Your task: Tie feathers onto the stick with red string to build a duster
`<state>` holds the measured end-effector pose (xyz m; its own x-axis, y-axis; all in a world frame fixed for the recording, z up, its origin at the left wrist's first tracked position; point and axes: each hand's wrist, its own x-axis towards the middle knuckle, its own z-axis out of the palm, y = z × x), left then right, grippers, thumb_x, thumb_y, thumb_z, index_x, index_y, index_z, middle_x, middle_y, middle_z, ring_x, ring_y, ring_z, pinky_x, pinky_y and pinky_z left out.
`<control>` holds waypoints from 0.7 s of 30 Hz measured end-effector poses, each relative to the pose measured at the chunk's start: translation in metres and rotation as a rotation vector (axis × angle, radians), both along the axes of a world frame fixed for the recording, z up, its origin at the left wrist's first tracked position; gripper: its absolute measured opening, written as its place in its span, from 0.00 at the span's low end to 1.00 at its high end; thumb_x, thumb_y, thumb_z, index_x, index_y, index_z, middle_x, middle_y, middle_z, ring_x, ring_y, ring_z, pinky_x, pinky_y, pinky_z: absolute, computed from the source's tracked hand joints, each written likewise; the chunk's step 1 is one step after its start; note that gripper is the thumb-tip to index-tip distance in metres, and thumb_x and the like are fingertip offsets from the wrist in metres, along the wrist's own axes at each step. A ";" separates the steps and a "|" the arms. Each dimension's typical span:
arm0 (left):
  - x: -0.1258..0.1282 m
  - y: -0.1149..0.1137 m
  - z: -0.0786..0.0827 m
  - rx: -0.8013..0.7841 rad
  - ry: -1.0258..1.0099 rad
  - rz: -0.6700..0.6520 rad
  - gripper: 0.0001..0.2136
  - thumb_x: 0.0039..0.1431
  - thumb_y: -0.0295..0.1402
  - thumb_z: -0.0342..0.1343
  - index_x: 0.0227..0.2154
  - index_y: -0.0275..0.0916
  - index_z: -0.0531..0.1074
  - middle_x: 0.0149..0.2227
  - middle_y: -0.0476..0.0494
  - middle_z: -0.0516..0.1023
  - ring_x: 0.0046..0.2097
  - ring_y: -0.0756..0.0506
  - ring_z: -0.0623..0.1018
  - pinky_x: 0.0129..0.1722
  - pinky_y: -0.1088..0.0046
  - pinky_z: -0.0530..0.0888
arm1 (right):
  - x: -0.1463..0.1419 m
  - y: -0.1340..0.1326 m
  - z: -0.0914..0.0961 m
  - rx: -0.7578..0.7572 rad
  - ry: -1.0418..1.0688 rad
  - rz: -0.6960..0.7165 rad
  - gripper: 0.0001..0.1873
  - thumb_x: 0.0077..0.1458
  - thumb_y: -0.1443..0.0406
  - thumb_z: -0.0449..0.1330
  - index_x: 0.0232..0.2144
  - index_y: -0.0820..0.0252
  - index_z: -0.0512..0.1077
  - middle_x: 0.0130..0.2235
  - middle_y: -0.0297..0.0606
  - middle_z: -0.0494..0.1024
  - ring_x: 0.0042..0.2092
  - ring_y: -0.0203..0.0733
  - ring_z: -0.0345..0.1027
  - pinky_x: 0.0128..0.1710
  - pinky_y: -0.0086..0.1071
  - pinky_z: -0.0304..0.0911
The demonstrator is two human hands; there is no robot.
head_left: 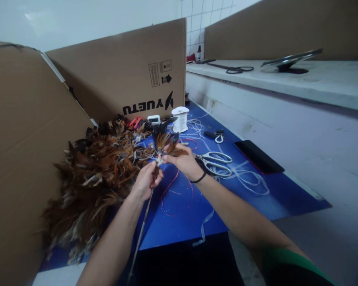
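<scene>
Holding small upright bundle of brown and glossy black feathers (164, 140) between both hands, above middle of blue-covered tabletop (179, 234); pinching at pale bound base with right hand (185, 162), grip closed there, thumb in front, other fingers partly hidden behind feathers; gripping just below with left hand (145, 180), grip closed on long thin grey-brown stick (141, 234), running down from under palm towards bottom edge; cannot tell exactly how stick joins bundle; wearing narrow black band (199, 178) on right wrist, green sleeve (289, 262) on same arm.

Lying in loose loop under hands: thin red thread (162, 198), similar red at bundle base; heaped on left, just beside left hand: big pile of loose brown feathers (104, 171), close to brown cardboard panels (113, 75); standing behind bundle: white spool (180, 123); lying right of right hand: silver-handled scissors (219, 162), tangled clear plastic ribbon (253, 186), further off small black-handled cutters (210, 135); near right edge of tabletop: flat black phone-like slab (259, 157), reddish along rim.
</scene>
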<state>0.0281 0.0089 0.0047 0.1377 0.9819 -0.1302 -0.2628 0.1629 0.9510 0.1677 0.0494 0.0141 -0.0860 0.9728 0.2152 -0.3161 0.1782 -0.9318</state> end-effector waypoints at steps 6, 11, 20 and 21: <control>0.000 -0.001 0.000 0.055 0.072 0.036 0.14 0.50 0.42 0.58 0.25 0.34 0.66 0.20 0.51 0.67 0.16 0.58 0.59 0.12 0.83 0.46 | 0.000 0.000 0.000 -0.046 -0.026 -0.026 0.16 0.32 0.67 0.68 0.27 0.61 0.69 0.27 0.30 0.70 0.28 0.34 0.66 0.29 0.34 0.70; 0.004 -0.003 -0.003 0.111 0.172 0.066 0.15 0.51 0.44 0.56 0.26 0.35 0.67 0.22 0.50 0.69 0.16 0.57 0.63 0.12 0.82 0.50 | -0.002 -0.001 0.000 -0.108 -0.001 -0.062 0.16 0.30 0.68 0.68 0.26 0.61 0.68 0.26 0.29 0.70 0.28 0.34 0.66 0.28 0.33 0.70; 0.002 -0.002 -0.017 0.296 0.623 0.097 0.13 0.57 0.43 0.50 0.27 0.37 0.67 0.19 0.51 0.70 0.16 0.55 0.66 0.15 0.81 0.58 | -0.007 -0.003 -0.002 -0.223 0.095 -0.026 0.13 0.29 0.71 0.67 0.20 0.62 0.67 0.21 0.28 0.71 0.24 0.33 0.66 0.26 0.30 0.69; 0.002 -0.002 -0.017 0.311 0.663 0.101 0.13 0.57 0.42 0.49 0.26 0.38 0.67 0.18 0.51 0.70 0.16 0.55 0.66 0.15 0.81 0.59 | -0.008 -0.003 -0.002 -0.236 0.106 -0.021 0.13 0.29 0.70 0.67 0.19 0.62 0.66 0.20 0.29 0.71 0.24 0.33 0.67 0.26 0.30 0.69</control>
<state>0.0296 0.0071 -0.0127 0.0341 0.9907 0.1318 0.3833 -0.1347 0.9137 0.1601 0.0462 0.0121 -0.0544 0.9985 -0.0110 -0.4125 -0.0325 -0.9104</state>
